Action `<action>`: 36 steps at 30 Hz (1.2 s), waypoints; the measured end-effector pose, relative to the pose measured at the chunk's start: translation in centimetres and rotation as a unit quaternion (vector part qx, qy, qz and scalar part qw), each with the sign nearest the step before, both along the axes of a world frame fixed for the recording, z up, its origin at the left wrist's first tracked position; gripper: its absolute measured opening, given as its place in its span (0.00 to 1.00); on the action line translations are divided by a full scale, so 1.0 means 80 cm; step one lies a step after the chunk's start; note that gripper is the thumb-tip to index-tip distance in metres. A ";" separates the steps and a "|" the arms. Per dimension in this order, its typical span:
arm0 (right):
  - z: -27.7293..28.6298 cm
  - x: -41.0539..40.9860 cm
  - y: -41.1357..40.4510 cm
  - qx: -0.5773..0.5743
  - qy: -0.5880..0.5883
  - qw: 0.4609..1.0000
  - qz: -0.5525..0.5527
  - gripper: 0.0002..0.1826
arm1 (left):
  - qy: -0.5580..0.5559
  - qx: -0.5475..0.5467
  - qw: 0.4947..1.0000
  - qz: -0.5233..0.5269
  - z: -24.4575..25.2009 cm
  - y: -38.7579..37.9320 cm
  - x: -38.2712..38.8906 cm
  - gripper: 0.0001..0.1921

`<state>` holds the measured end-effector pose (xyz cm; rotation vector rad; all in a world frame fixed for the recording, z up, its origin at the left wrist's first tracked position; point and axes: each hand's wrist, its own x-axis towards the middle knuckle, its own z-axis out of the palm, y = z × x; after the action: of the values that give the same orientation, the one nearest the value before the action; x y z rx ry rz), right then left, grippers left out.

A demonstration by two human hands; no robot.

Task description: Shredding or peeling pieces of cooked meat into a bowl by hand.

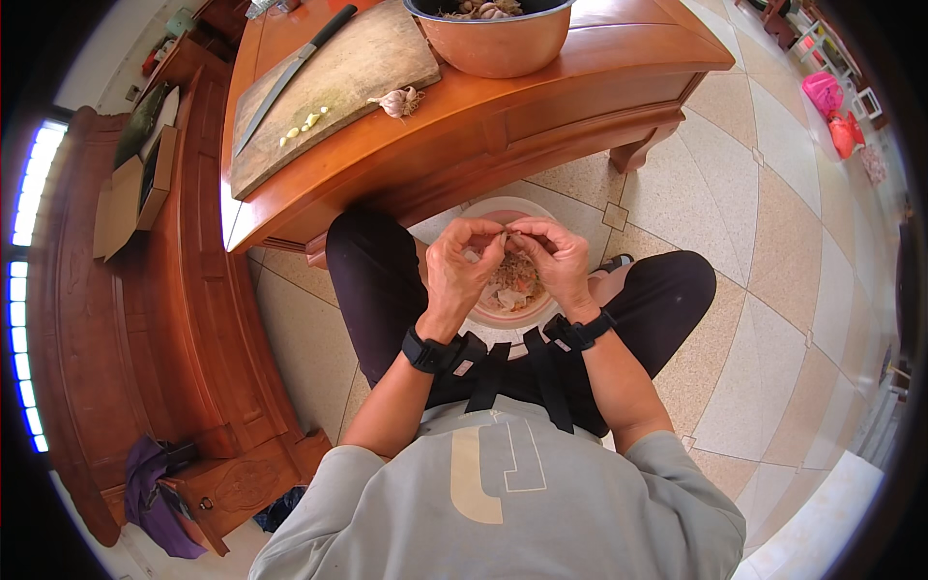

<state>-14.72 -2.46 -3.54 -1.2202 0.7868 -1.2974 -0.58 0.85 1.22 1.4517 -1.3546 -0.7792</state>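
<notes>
My left hand (464,264) and my right hand (554,257) meet fingertip to fingertip, pinching a small thing, apparently a garlic clove (507,229); the fingers mostly hide it. Both are held over a round pale bin (500,319) holding papery peelings and scraps (513,279). On the wooden table, a cutting board (362,65) bears a knife (279,94) with a black handle and several peeled garlic cloves (311,120). A garlic bulb (397,103) lies at the board's right edge. Behind it stands a metal pot (500,43) with more garlic bulbs (487,9) in it.
The wooden table (507,109) stands just beyond my knees, one curved leg (641,148) to the right. A carved wooden bench (210,290) runs along the left, with an open cardboard box (138,192) and purple cloth (156,500). Pink and red bags (844,134) lie far right.
</notes>
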 end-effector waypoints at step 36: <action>0.006 -0.001 -0.001 -0.151 0.130 0.979 -0.036 0.05 | -0.123 -0.087 0.988 -0.011 -0.010 -0.001 0.000 0.05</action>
<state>-14.77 -2.58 -3.06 -1.6433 0.8461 -1.3670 -0.55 0.77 0.44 1.4297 -1.5866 -0.4926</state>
